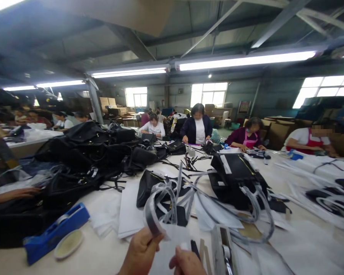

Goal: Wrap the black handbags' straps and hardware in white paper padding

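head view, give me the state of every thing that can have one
left hand: fingers closed on the wrapped strap
right hand: fingers curled, grip unclear
wrapped strap: bent into a loop
black bag on the right: handles wrapped in plastic
black bags on the left: heaped
ceiling lights: lit

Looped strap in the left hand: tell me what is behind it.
Behind the looped strap, pinched by the left hand, a black bag shows, with white sheets beside it. Strap loops cover part of the bag; that part cannot be seen.
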`<state>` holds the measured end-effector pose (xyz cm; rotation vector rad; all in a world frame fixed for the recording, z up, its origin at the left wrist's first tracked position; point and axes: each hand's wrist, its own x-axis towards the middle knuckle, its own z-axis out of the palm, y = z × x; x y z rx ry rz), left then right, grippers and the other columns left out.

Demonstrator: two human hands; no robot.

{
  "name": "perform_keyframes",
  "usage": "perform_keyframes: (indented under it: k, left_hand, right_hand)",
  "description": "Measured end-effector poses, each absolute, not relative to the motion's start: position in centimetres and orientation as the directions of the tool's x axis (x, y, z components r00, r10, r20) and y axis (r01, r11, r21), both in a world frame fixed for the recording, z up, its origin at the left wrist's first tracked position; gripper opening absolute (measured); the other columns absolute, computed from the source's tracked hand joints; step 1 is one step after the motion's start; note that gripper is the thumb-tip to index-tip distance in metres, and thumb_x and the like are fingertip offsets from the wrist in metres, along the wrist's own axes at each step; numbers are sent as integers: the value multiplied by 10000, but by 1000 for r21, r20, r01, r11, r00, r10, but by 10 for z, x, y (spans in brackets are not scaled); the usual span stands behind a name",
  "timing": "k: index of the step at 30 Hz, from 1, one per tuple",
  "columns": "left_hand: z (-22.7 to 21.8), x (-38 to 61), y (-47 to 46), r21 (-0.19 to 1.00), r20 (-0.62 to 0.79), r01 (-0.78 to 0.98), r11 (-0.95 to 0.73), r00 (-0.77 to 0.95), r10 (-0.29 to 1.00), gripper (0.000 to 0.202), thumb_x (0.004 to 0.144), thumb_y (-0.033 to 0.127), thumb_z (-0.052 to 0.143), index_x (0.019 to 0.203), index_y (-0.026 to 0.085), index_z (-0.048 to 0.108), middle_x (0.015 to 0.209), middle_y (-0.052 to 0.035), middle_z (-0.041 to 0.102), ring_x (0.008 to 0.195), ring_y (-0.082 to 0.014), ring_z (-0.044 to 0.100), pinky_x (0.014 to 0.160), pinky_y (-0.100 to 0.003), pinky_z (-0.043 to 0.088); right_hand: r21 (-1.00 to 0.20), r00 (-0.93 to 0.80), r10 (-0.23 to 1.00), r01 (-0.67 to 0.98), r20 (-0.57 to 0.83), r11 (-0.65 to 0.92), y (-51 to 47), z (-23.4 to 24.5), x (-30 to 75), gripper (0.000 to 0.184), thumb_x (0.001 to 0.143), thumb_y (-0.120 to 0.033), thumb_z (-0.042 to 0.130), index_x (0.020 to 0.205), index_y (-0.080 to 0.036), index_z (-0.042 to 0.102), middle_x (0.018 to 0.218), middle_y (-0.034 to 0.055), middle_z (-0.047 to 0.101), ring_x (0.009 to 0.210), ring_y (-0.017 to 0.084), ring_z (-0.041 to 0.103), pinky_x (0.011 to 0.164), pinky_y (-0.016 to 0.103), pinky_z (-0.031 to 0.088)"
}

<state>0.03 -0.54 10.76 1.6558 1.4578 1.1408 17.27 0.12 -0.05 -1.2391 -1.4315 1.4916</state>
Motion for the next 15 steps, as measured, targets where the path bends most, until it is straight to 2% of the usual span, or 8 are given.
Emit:
perform_keyframes:
  k: [1, 3, 5, 7, 9, 12, 15]
  left_hand:
    - [108, 3, -11, 882, 211, 413, -227, 84, 974, 214, 846, 427, 606, 795, 274, 746, 656, -17, 641, 633, -213, 591, 640, -314, 477]
    - [107, 8, -23, 870, 224, 383, -311, 257, 940, 224, 881, 383, 578, 784, 266, 742, 717, -25, 674, 694, -209, 620, 701, -312, 490]
    - [105, 12, -32, 867, 190, 383, -318, 336, 923, 263, 900, 364, 559, 747, 238, 732, 725, -36, 685, 708, -201, 627, 711, -306, 491]
    - [102, 12, -37, 888, 124, 387, -249, 321, 939, 260, 902, 369, 556, 796, 211, 733, 711, -44, 692, 665, -186, 621, 657, -292, 491]
    - [97, 10, -39, 926, 47, 345, -153, 297, 954, 280, 910, 389, 539, 857, 183, 720, 696, -49, 695, 619, -166, 619, 596, -268, 486]
    - [90, 6, -40, 971, -12, 235, -51, 260, 965, 297, 904, 428, 544, 882, 156, 661, 722, -50, 701, 590, -147, 637, 537, -235, 479]
    - [87, 4, -40, 986, -92, 155, 58, 222, 971, 327, 859, 461, 601, 964, 152, 589, 764, -51, 706, 564, -150, 657, 476, -220, 460]
  right_hand:
    - [-970, -350, 907, 17, -233, -242, -4, 6, 170, 671, 769, -825, 343, 738, -207, 606, 532, 6, 474, 457, 133, 428, 468, 269, 356]
    - [-907, -394, 872, -177, -291, -383, -15, 25, 166, 577, 776, -750, 417, 769, -194, 568, 527, -41, 420, 405, 87, 315, 409, 223, 248]
    - [-888, -325, 899, -254, -294, -382, -20, 43, 165, 361, 749, -550, 567, 726, -194, 510, 515, -71, 381, 403, 65, 240, 399, 211, 172]
    - [-930, -245, 930, -179, -275, -322, -22, 55, 166, 204, 714, -376, 584, 702, -194, 493, 507, -69, 401, 419, 67, 262, 414, 213, 179]
    - [-987, -199, 970, -43, -141, -152, -24, 58, 167, 120, 736, -296, 545, 705, -181, 530, 554, -44, 462, 492, 86, 375, 474, 217, 284]
    - [-978, -244, 966, 163, 91, 133, -31, 56, 167, 173, 836, -233, 446, 761, -177, 593, 654, -21, 537, 618, 109, 474, 607, 233, 366]
    - [-876, -302, 934, 375, 192, 302, -40, 54, 166, 246, 883, -168, 385, 796, -182, 615, 680, -11, 558, 651, 119, 493, 642, 243, 350]
